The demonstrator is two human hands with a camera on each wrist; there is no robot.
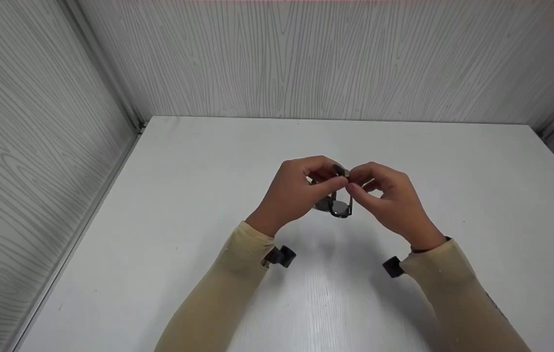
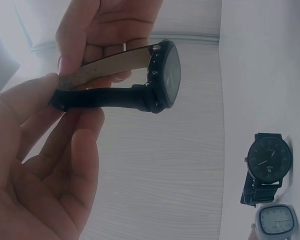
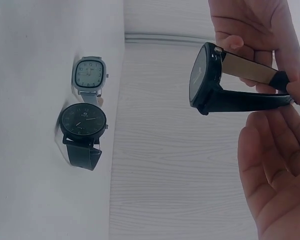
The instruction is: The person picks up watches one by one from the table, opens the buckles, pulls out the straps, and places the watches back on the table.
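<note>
A black wristwatch (image 1: 340, 209) with a round case and a tan strap lining hangs above the table, dial turned downward. Its two strap halves meet at the fingertips of both hands. My left hand (image 1: 296, 188) pinches the strap ends between thumb and fingers. From the other side, my right hand (image 1: 394, 200) also pinches the strap there. The fingertips cover the strap ends, so I cannot tell how the ends are joined. On the table lie a second black round watch (image 3: 84, 121) and a white watch (image 3: 89, 74) with a rounded-square dial, side by side.
The white table (image 1: 184, 195) spreads under both hands. Pale wood-grain panels (image 1: 281, 58) rise behind it and at the left side. Small black cameras (image 1: 286, 256) sit on both wrists over light sleeves.
</note>
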